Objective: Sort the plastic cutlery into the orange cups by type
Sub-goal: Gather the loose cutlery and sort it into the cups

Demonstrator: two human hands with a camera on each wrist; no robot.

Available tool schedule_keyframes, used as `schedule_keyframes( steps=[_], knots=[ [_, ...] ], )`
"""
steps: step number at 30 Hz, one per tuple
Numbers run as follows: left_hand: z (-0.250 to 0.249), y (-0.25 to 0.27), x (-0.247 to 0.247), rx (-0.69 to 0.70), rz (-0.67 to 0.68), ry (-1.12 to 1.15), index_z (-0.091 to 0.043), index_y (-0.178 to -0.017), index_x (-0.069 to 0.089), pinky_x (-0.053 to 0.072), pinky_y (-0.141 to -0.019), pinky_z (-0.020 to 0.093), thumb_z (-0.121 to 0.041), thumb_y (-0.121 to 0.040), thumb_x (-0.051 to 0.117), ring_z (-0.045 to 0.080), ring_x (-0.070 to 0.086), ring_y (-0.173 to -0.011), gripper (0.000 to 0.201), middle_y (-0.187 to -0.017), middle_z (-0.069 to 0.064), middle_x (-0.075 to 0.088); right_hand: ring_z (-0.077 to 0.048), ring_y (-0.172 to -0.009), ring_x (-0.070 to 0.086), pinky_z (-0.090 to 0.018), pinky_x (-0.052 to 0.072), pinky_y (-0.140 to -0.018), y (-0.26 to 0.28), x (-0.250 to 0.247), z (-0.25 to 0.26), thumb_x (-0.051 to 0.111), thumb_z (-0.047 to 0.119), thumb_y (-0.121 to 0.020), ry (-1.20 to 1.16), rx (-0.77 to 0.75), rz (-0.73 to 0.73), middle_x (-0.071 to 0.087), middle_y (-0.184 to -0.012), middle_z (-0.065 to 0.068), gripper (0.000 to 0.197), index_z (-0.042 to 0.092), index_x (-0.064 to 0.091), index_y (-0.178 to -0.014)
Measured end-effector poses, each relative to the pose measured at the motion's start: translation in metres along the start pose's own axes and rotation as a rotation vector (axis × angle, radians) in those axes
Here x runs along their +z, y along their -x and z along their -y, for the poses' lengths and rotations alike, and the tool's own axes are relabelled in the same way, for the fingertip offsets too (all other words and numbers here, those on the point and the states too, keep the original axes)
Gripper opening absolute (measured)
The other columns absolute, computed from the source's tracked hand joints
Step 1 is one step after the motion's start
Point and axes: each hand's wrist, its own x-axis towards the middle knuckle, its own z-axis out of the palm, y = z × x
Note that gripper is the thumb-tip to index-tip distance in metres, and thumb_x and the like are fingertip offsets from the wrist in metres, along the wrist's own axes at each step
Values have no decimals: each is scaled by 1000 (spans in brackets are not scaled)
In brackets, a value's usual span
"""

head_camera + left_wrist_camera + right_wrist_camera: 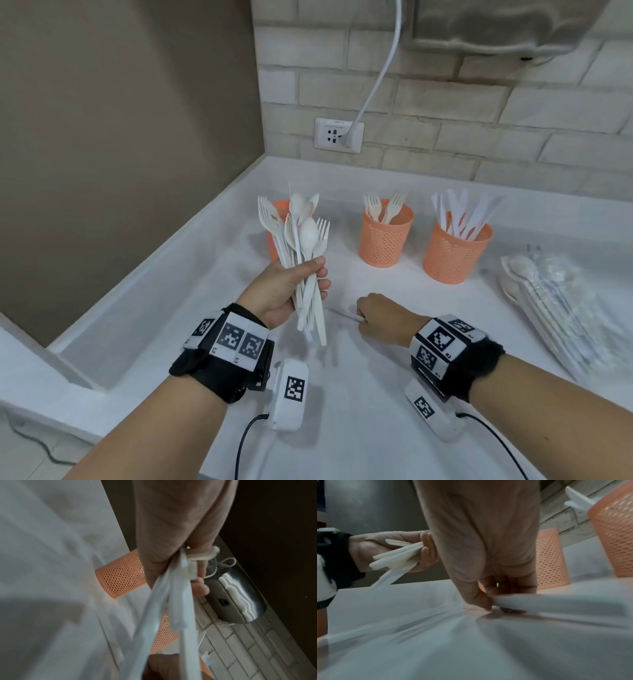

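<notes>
White forks and spoons bunched upright; three orange mesh cups — middle forks, right knives.

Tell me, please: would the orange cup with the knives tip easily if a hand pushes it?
Probably yes. The cup with knives is thin open mesh, so likely light. Its knives stand far above the rim and lean right, which may raise its balance point. A low push would more likely slide it.

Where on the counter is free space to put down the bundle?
Bare counter lies left of the left hand, and in front of the fork cup. The right side is crowded by wrapped cutlery packs.
</notes>
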Motion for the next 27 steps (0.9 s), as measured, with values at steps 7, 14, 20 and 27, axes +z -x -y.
schedule_keyframes(
  steps=[7,14,20,27],
  knots=[
    [7,-4,35,-3,-13,-56,-9,-86,56,52,-54,24,-4,-90,56,10,56,-48,6,-66,4,57,-14,-63,42,-14,34,-49,27,-68,-8,41,12,-96,-620,-114,-471,42,-68,4,12,17,43,-85],
    [18,-8,73,16,101,-207,-14,-113,45,56,-63,30,2,-88,55,10,58,-53,31,-73,3,52,-8,-53,43,-18,36,-54,19,-106,6,63,20,-87,-793,-183,-602,43,-58,4,19,13,58,-70],
    [31,-12,82,-31,61,-196,-9,-104,48,52,-52,21,0,-89,54,9,55,-52,18,-71,4,50,-12,-59,43,-23,36,-57,22,-132,-3,45,20,-97,-1121,-172,-607,46,-67,1,25,13,56,-76],
    [35,-25,77,-88,-27,68,-3,-87,57,53,-56,22,1,-90,53,7,59,-49,7,-68,3,61,-6,-42,40,-20,36,-44,42,-137,-14,38,31,-100,-1172,-332,-652,43,-59,1,22,15,53,-98]
  ],
)
